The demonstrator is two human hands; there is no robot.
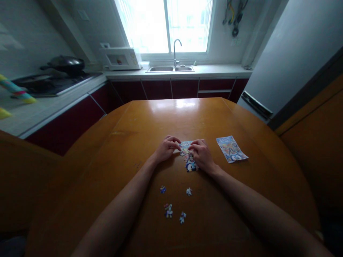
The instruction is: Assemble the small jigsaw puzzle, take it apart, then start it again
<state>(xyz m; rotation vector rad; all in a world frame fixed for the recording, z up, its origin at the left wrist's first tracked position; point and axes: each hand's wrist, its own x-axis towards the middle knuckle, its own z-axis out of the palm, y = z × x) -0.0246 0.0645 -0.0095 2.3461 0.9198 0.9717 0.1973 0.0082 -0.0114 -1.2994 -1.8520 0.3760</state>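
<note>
A partly joined jigsaw puzzle (191, 166) with a blue and white cartoon print lies flat on the wooden table (150, 121). My left hand (166, 149) is closed, its bent fingertips gripping the puzzle's upper left edge. Across from it, my right hand (202, 154) curls its fingers onto the puzzle's right side and covers part of it. Whether a single loose piece sits under either set of fingertips is too small to see. Nearer to me lie a blue puzzle piece (163, 189), a white puzzle piece (189, 191), another pale piece (182, 217) and a small multicoloured cluster (168, 210).
Right of the puzzle lies a creased picture sheet (232, 149) with a similar print. Beyond the table, a counter holds a sink (160, 69) with a tap and a white microwave (122, 59). A dark pan (64, 64) sits on the stove; a fridge (292, 53) stands right.
</note>
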